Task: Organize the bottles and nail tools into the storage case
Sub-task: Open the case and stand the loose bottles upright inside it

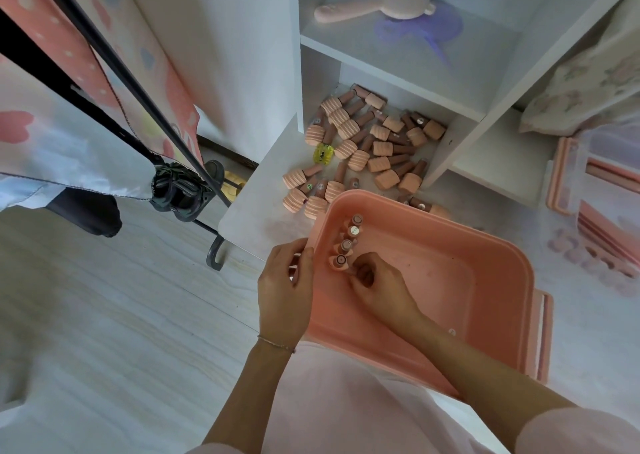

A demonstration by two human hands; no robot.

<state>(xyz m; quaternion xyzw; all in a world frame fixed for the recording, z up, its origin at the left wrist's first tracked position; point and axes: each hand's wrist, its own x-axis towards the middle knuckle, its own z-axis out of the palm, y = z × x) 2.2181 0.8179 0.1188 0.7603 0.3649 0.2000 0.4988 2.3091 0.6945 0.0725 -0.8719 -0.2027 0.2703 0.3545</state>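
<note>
The pink storage case [485,280] sits in front of you at the near edge of the white tabletop [256,211], its open tub tilted toward you. Four bottles [348,244] stand in a row against the case's left wall, bases up, from the far left corner toward you. Your right hand [375,287] reaches into the case just beside the nearest bottle of that row; its fingers are curled inward, but you cannot tell whether they pinch anything. Your left hand [284,291] holds the left rim of the case, thumb hooked over the edge and fingers wrapped on the outer wall.

Beyond the case's far rim, a loose pile of bottles [367,149] with ribbed peach caps and brown bodies lies scattered over the tabletop and into the lowest shelf opening. A small yellow item [323,151] lies among them near the pile's left side. On the shelf above lies a pink hairbrush [377,3] partly over a purple fan [419,33]. At the right edge of the tabletop sits a clear lid with pink latches [568,176].
</note>
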